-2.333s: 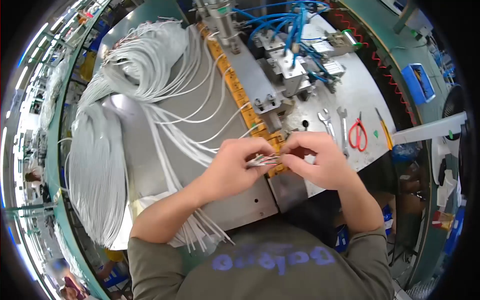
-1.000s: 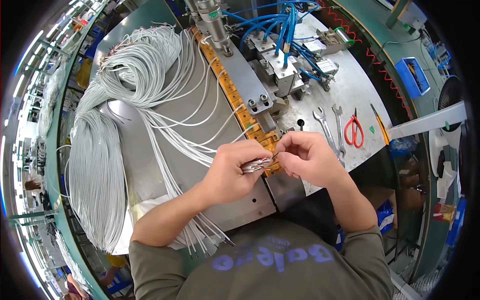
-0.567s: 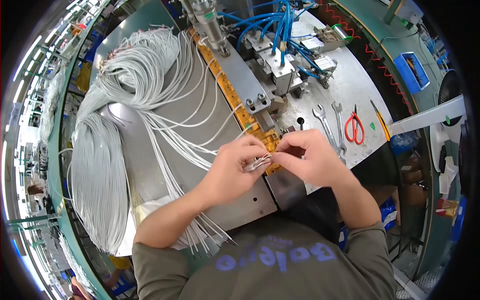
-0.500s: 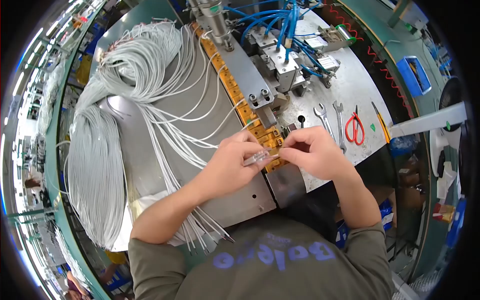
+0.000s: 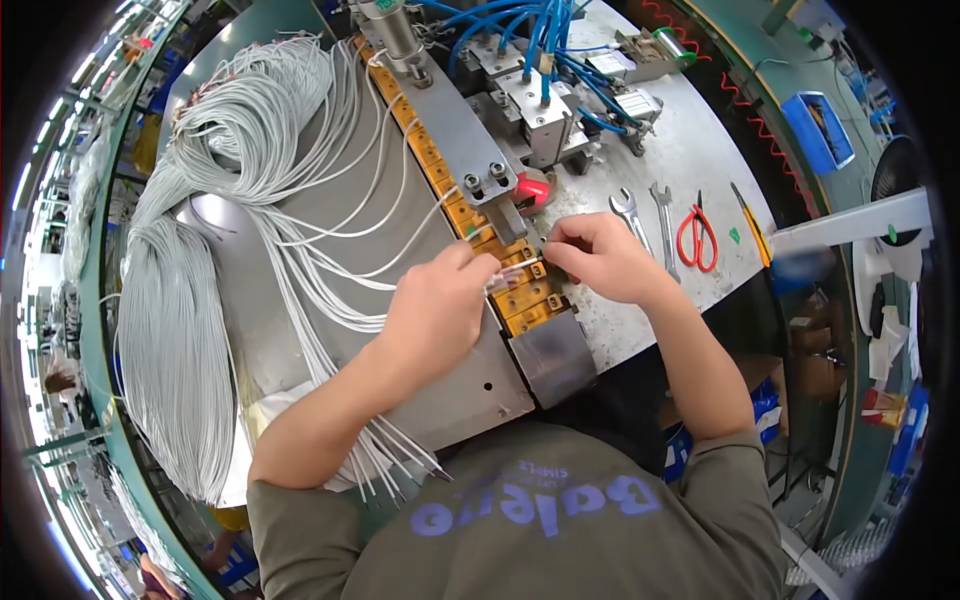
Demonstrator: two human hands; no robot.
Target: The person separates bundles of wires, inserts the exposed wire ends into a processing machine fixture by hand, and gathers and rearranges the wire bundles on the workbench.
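Note:
My left hand (image 5: 440, 305) is closed, palm down, at the near part of a row of yellow fixture blocks (image 5: 530, 318). Small clear pieces, blurred, show at its fingertips, along with a short white cable end (image 5: 520, 266) that lies across the blocks. My right hand (image 5: 605, 262) pinches at the other end of that cable, on the right side of the row; what its fingertips hold is too small to make out. Just beyond both hands is a metal press bar (image 5: 450, 120) above the row. Several white cables (image 5: 400, 245) run to the blocks from the left.
A large bundle of white cables (image 5: 175, 350) covers the metal table's left side. At the back, blue air hoses (image 5: 545, 50) feed metal blocks. Two wrenches (image 5: 664, 225), red-handled scissors (image 5: 697, 240) and a yellow-handled tool (image 5: 752, 225) lie right. A red part (image 5: 535, 190) shows beside the press bar.
Both hands have moved forward along the yellow blocks, and the white cable end now lies over them. A red part has appeared beside the press bar. The whole view has shifted slightly.

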